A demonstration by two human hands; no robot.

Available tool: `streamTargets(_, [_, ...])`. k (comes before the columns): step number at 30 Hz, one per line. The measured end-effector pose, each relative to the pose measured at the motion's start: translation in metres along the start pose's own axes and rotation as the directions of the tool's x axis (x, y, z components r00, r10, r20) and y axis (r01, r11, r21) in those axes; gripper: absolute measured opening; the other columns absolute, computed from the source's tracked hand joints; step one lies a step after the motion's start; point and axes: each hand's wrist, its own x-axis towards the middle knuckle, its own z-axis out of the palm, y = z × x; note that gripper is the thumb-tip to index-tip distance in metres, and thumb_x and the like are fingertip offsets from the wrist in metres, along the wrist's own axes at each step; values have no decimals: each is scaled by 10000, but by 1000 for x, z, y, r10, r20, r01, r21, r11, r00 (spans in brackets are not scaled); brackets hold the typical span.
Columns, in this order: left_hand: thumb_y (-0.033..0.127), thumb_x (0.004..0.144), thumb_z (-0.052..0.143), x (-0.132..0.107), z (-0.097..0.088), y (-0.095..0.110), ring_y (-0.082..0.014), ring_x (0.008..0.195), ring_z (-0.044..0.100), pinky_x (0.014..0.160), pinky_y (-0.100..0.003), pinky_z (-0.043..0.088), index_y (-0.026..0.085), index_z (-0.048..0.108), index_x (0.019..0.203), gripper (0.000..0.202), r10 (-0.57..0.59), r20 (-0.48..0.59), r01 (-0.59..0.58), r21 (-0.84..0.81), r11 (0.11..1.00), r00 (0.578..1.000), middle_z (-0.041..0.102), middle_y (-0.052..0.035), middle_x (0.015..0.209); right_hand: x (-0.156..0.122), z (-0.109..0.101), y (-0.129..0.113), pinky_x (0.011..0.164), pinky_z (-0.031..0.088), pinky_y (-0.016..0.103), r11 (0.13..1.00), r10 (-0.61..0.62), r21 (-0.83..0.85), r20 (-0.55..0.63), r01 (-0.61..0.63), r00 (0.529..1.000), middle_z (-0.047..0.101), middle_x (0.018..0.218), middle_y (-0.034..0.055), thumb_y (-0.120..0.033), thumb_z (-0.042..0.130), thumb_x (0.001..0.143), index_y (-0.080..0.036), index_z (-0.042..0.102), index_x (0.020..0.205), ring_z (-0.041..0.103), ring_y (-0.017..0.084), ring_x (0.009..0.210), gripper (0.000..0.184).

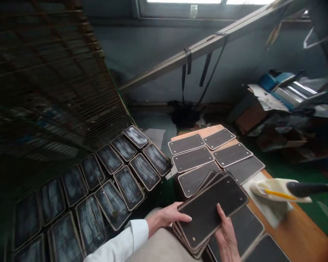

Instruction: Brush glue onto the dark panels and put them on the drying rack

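Note:
A small stack of dark rectangular panels with rounded corners, pale edges and small corner holes is tilted in front of me. My left hand grips its left side, the thumb lying on the top panel. On the near right edge, my right hand holds the same stack, thumb on the upper face and fingers hidden beneath. Beyond it, similar panels lie in rows on an orange-brown tabletop. More of them are partly covered by the held stack.
Panels with whitish streaks fill a rack at left, beside a tall wire-mesh frame. A white object with a dark tapered end and a yellow strip sits on the table's right. Cluttered boxes stand farther right; a slanted beam crosses the wall.

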Motion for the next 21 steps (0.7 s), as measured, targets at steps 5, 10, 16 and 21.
streamTargets(5, [296,542,872,0,-23,-12,-229,756,687,730,-381,556,119,664,1020,550,-77,-73,64,-171,983,994,717,-124,909,24,25,12,770,612,432,998,-6,-69,23,8,1000,736,959,95,-284,891,569,-129,656,1095,707,299,868,596])
streamTargets(10, [472,611,813,17,-20,-17,-293,746,707,619,-454,578,161,572,1124,647,-208,-166,189,-123,974,964,718,-133,907,41,39,2,726,602,416,977,-96,-183,93,112,991,726,922,99,-357,863,642,-117,651,1060,698,285,839,527])
streamTargets(16, [613,637,737,44,-5,-6,-269,697,708,548,-372,578,162,525,1171,730,-231,-270,261,83,962,935,717,-88,791,59,47,-25,830,544,416,886,-339,-295,110,357,934,584,1174,84,-353,595,946,-156,563,1194,611,220,984,318])
streamTargets(21, [589,640,745,74,8,11,-251,710,704,564,-371,590,175,510,1170,712,-189,-277,237,152,960,942,710,-73,832,85,43,-45,844,534,426,844,-410,-333,105,421,906,563,1203,88,-350,596,944,-163,548,1215,596,229,1007,333])
